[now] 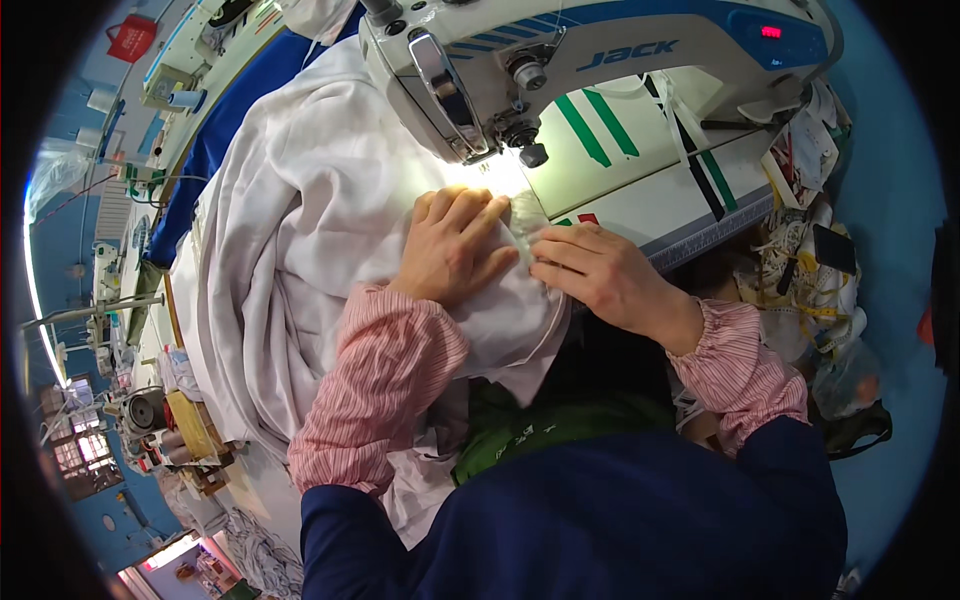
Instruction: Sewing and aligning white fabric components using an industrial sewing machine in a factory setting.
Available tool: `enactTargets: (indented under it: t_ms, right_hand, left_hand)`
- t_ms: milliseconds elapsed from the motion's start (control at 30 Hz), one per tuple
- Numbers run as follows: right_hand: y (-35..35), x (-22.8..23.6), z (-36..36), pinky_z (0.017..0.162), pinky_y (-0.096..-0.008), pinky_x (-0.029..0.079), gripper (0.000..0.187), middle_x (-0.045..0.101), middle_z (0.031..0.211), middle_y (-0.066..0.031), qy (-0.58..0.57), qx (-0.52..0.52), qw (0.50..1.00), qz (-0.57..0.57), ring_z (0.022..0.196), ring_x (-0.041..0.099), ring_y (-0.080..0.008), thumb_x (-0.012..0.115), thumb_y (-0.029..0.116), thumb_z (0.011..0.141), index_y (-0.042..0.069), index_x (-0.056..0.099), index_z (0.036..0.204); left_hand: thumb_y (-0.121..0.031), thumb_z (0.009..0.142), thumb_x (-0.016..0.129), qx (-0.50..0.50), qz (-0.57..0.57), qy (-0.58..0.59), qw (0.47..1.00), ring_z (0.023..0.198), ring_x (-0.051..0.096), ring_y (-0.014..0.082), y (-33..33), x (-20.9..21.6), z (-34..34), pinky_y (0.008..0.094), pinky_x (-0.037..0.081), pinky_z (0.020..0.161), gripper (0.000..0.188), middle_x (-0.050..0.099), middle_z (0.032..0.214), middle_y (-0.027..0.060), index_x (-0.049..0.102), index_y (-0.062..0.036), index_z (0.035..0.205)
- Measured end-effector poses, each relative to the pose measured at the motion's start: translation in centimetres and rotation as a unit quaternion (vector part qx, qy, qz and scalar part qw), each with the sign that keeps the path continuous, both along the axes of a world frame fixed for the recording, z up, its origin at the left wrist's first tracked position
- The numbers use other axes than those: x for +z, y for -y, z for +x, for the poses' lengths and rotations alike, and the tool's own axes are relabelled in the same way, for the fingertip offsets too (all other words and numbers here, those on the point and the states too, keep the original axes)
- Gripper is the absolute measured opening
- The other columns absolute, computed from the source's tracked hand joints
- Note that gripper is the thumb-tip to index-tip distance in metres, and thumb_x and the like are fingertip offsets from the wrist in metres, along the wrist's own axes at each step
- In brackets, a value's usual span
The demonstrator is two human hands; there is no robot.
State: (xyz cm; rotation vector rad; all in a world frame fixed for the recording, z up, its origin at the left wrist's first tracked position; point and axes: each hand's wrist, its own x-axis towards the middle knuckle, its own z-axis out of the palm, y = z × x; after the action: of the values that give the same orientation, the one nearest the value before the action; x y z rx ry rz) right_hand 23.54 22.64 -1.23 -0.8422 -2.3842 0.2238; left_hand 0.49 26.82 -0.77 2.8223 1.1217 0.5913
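Observation:
A large piece of white fabric lies in folds over the left of the sewing table and hangs off its front edge. My left hand rests flat on it, fingers slightly spread, just in front of the needle area. Closed at the fabric's right edge, my right hand pinches the cloth between thumb and fingers. Over the fabric stands a white and blue sewing machine, its lamp lighting the cloth under the presser foot. Glare hides the needle.
Green and black tape strips mark the table right of the needle. A ruler strip runs along its front edge. Scraps and tapes hang at the right. Blue cloth lies beyond the fabric, near more machines.

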Motion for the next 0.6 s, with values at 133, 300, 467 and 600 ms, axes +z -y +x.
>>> enactTargets:
  t_ms: [133,300,467,600]
  right_hand:
    - [0.1,-0.7,0.2,0.088,-0.0349,0.051,0.02,0.064,0.11,-0.0058,-0.018,0.001,1.0,-0.019,0.11,0.059,-0.022,0.06,0.008,0.078,0.007,0.067,0.097]
    - [-0.3,-0.4,0.0,0.089,-0.0351,0.05,0.02,0.064,0.111,-0.0063,-0.013,-0.002,0.999,-0.029,0.109,0.059,-0.0218,0.06,0.008,0.078,0.007,0.068,0.096]
    - [-2.0,-0.4,-1.0,0.087,-0.0345,0.048,0.023,0.064,0.111,-0.0058,-0.019,-0.012,0.999,-0.029,0.108,0.059,-0.0218,0.059,0.009,0.078,0.007,0.067,0.1]
    - [-3.8,-1.1,-1.8,0.087,-0.0345,0.048,0.024,0.063,0.112,-0.0056,-0.024,-0.011,1.0,0.001,0.108,0.06,-0.0218,0.058,0.009,0.078,0.007,0.067,0.1]
  left_hand:
    - [-0.034,0.076,0.07,0.004,-0.049,-0.018,0.999,0.109,0.047,0.0295,-0.5,0.2,-0.8,0.0445,0.035,0.094,0.055,0.053,0.116,0.0089,0.058,-0.008,0.123]
    - [-0.033,0.077,0.07,-0.003,-0.053,-0.013,0.998,0.108,0.049,0.0294,-0.9,0.1,-0.8,0.0443,0.036,0.094,0.053,0.054,0.114,0.0087,0.058,-0.0092,0.123]
    - [-0.033,0.077,0.07,-0.02,0.013,-0.02,1.0,0.099,0.053,0.0229,-3.2,-0.6,-2.1,0.0392,0.037,0.089,0.044,0.059,0.109,0.0036,0.063,-0.0148,0.116]
    - [-0.028,0.076,0.072,-0.074,0.052,0.007,0.996,0.091,0.054,0.0213,-5.3,-0.7,-2.9,0.0375,0.04,0.084,0.032,0.062,0.1,0.0013,0.068,-0.0166,0.106]
